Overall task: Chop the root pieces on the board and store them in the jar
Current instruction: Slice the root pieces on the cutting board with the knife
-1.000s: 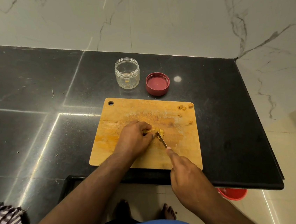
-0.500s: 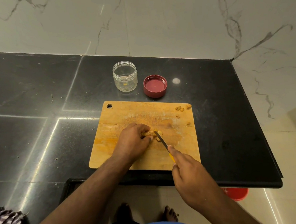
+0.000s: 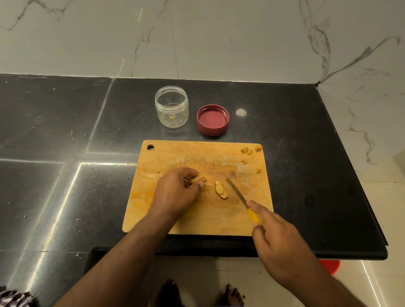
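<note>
From the head view, we see that the knife (image 3: 237,192) has come away from the root: half a second ago its blade sat against the piece under the left hand (image 3: 175,193), and now it lies clear, to the right of a freshly cut slice (image 3: 220,189) near the middle of the board (image 3: 191,154). The left hand has drawn back a little and pinches the remaining root piece (image 3: 198,179) between curled fingers and thumb, just left of that slice. The right hand (image 3: 279,244) is clenched around the knife's yellow handle near the board's front right corner. We judge that one cut is done and more remain (the held piece looks far from finished).

The board is worn pale wood, scored and stained yellow, with a hanging hole at its far left corner. The root is knobbly, fibrous and ochre; small chopped bits (image 3: 247,150) lie at the board's far right corner. Beyond the board's far edge stands the clear plastic jar (image 3: 172,106), open and nearly empty, with a fleck or two of yellow inside. Its ribbed red lid (image 3: 213,119) lies upturned just right of the jar. The table (image 3: 45,144) is polished black stone.
</note>
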{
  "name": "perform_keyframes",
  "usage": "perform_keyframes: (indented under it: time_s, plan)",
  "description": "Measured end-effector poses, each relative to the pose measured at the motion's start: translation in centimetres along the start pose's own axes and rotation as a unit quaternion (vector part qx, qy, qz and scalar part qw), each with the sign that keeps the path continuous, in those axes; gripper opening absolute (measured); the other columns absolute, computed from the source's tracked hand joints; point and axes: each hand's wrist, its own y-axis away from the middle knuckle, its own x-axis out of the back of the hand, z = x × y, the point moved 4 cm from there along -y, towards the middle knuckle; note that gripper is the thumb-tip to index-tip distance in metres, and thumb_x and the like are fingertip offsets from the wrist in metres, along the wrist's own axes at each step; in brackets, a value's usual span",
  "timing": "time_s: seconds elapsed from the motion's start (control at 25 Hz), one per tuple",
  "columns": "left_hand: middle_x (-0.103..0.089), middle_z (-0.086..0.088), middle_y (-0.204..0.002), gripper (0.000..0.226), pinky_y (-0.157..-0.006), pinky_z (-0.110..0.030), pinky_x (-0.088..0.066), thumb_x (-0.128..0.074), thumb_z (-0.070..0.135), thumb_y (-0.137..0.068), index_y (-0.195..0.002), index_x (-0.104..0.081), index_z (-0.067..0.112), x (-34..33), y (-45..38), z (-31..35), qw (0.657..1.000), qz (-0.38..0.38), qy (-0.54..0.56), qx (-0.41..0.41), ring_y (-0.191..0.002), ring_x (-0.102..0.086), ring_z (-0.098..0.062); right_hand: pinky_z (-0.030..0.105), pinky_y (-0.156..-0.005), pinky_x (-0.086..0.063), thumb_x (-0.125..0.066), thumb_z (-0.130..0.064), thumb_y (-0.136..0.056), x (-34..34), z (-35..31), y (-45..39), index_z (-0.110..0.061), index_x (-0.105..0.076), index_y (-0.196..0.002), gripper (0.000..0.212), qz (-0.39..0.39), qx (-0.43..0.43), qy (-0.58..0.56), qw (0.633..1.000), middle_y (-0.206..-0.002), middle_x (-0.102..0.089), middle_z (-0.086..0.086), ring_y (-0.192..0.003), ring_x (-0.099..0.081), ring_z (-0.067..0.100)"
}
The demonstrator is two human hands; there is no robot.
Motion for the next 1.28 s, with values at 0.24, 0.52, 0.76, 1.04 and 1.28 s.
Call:
perform_keyframes:
  time_s: [0.24, 0.52, 0.76, 1.04, 1.28]
  plan:
    - [-0.067, 0.01, -0.11, 0.034, -0.072, -0.023, -0.049, -0.073, 0.033, -0.091, -0.123, -0.069, 0.023, 2.3, -0.8, -1.1, 0.997, 0.04, 0.053, 0.028, -0.089, -0.058, -0.003, 0.006, -0.084, -0.04, -0.038, -0.023, -0.104, -2.8, -1.4, 0.6, -0.034, -0.021, -0.153, 0.052, -0.047, 0.032, -0.025, 0.998, -0.129, -0.043, -0.02, -0.102, -0.046, -0.008]
    - [-0.066, 0.011, -0.107, 0.032, -0.063, -0.017, -0.045, -0.073, 0.032, -0.091, -0.122, -0.069, 0.024, 2.6, -0.6, -1.5, 0.997, 0.036, 0.069, 0.029, -0.087, -0.058, -0.001, 0.007, -0.08, -0.042, -0.041, -0.023, -0.103, -1.9, 0.8, 0.8, -0.035, -0.027, -0.152, 0.052, 0.011, 0.009, -0.035, 0.999, -0.132, -0.046, -0.02, -0.1, -0.053, -0.009]
    - [-0.066, 0.01, -0.108, 0.032, -0.071, -0.024, -0.05, -0.073, 0.034, -0.091, -0.121, -0.07, 0.024, 2.8, -0.9, -1.7, 0.993, 0.043, 0.099, 0.041, -0.092, -0.061, -0.007, 0.003, -0.089, -0.035, -0.038, -0.027, -0.103, -3.8, -0.1, 2.5, -0.039, -0.02, -0.152, 0.053, -0.029, 0.024, -0.03, 0.999, -0.133, -0.037, -0.024, -0.113, -0.042, -0.009]
    - [-0.064, 0.014, -0.102, 0.029, -0.075, -0.03, -0.053, -0.073, 0.033, -0.091, -0.119, -0.07, 0.025, 3.7, -0.3, -2.4, 0.992, 0.055, 0.103, 0.045, -0.092, -0.06, -0.006, 0.004, -0.084, -0.038, -0.04, -0.024, -0.103, -5.0, -1.6, 1.0, -0.037, -0.026, -0.152, 0.052, -0.044, 0.05, -0.053, 0.996, -0.122, -0.046, -0.02, -0.107, -0.044, -0.015]
    - [-0.066, 0.01, -0.105, 0.03, -0.071, -0.027, -0.051, -0.074, 0.033, -0.091, -0.119, -0.069, 0.026, 3.8, 0.0, -2.5, 0.992, 0.053, 0.103, 0.046, -0.094, -0.062, -0.009, 0.019, -0.083, -0.047, -0.036, -0.027, -0.102, -6.5, -2.5, 0.9, -0.041, -0.015, -0.152, 0.055, -0.069, 0.081, -0.024, 0.994, -0.116, -0.045, -0.017, -0.098, -0.05, 0.003]
